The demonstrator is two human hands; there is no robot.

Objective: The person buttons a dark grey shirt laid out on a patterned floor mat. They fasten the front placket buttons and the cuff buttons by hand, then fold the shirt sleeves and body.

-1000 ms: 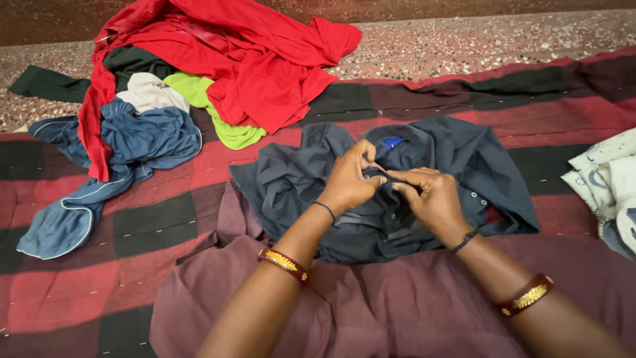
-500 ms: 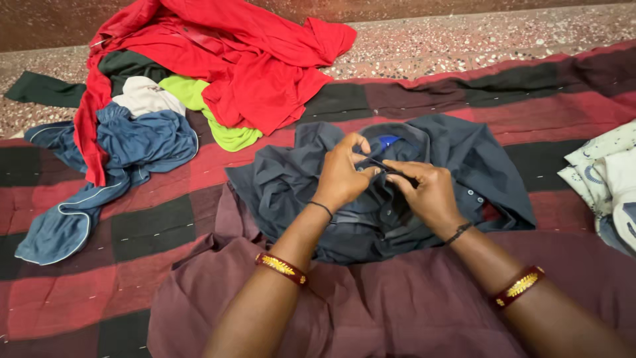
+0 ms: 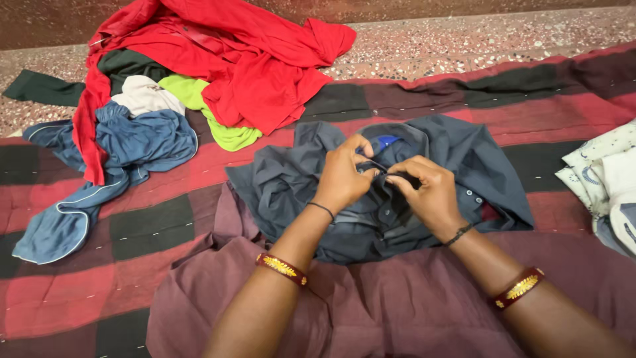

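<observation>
Both hands pinch the grey shirt at its front placket: left hand and right hand closed on the fabric, fingertips nearly touching. The shirt lies crumpled on the checked quilt, near a clothes pile.

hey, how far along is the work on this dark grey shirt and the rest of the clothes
Done: the dark grey shirt lies spread front-up on a maroon cloth. In hand: the left hand and right hand pinch its placket just below the collar, apparently buttoning it; buttons lower down look unfastened. Left: the shirt is not folded, and a heap of red, blue, green and pale clothes sits unsorted on the checked blanket.
</observation>
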